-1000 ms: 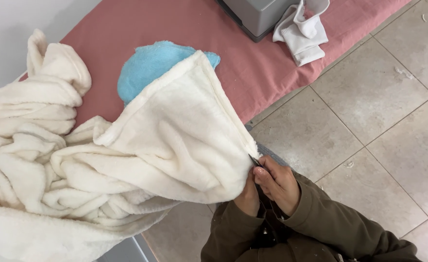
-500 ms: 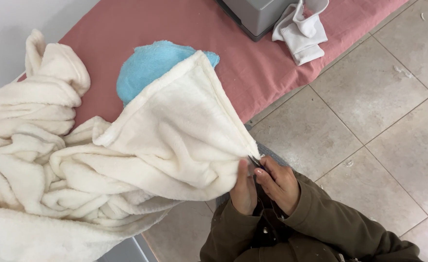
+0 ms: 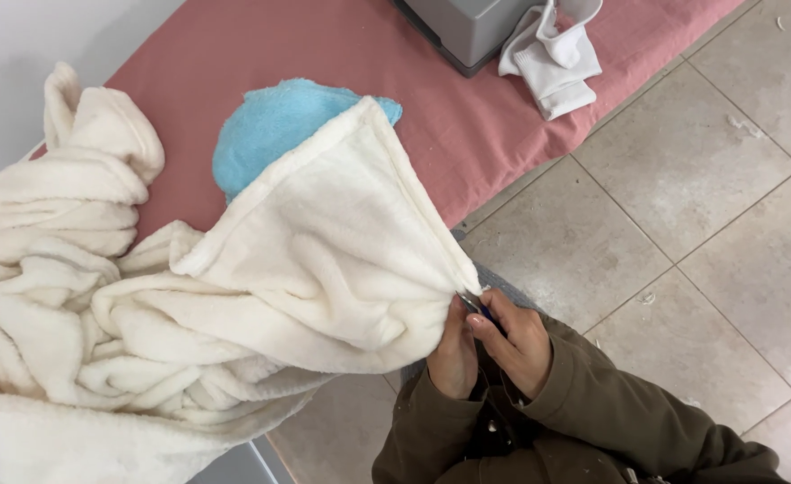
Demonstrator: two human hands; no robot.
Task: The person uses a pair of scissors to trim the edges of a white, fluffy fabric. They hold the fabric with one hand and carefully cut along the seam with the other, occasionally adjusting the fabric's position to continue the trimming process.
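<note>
A big cream fleece blanket [image 3: 324,269] is bunched over the left side, with one corner pulled down toward me. My left hand [image 3: 454,354] pinches that corner's hem from below. My right hand [image 3: 519,345] sits beside it and grips a small dark, bluish tool [image 3: 472,305]. The tool's tip touches the blanket edge, and I cannot tell what kind of tool it is. Both arms wear olive-brown sleeves. A light blue towel [image 3: 266,134] shows behind the blanket, partly hidden by it.
A pink-covered surface [image 3: 449,125] runs across the top. On it stand a grey box [image 3: 467,27] and a crumpled white cloth [image 3: 552,58]. Beige floor tiles [image 3: 709,224] with bits of lint fill the right side.
My left hand has slid slightly up along the blanket's corner toward the tool. The blanket and my right hand have hardly moved.
</note>
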